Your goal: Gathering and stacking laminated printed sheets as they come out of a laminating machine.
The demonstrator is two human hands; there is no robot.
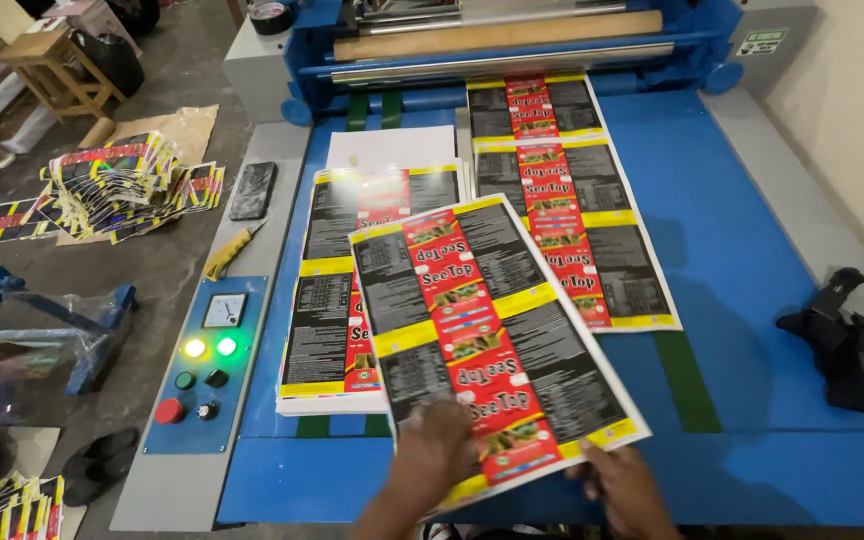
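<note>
both hands grip one printed sheet [492, 345] by its near edge, above the blue bench [752, 250] of the machine. the left hand [437, 450] pinches the near left corner, fingers spread on top of the print; the right hand [624, 485] pinches the near right part of the edge, thumb on top. the sheet lies skewed, its far end lapping over the stack of like sheets [337, 300] on the left and over the strip of printed sheets [567, 200] that runs out from the rollers [502, 50].

the sheet looks thin, light and glossy, probably coated, so i judge it slick under the fingers and quick to slide off the pile. held by one edge only, it keeps fairly flat here, so it has some stiffness, yet it would likely sag or crease if pinched hard at a single corner. the two near corners, well apart, seem the sound place to hold it; the edges may be sharp.

left of the stack sits a control panel [202, 365] with two lit lamps, a phone [252, 190] and a yellow knife [230, 250]. a black glove [837, 340] lies at the right.
</note>
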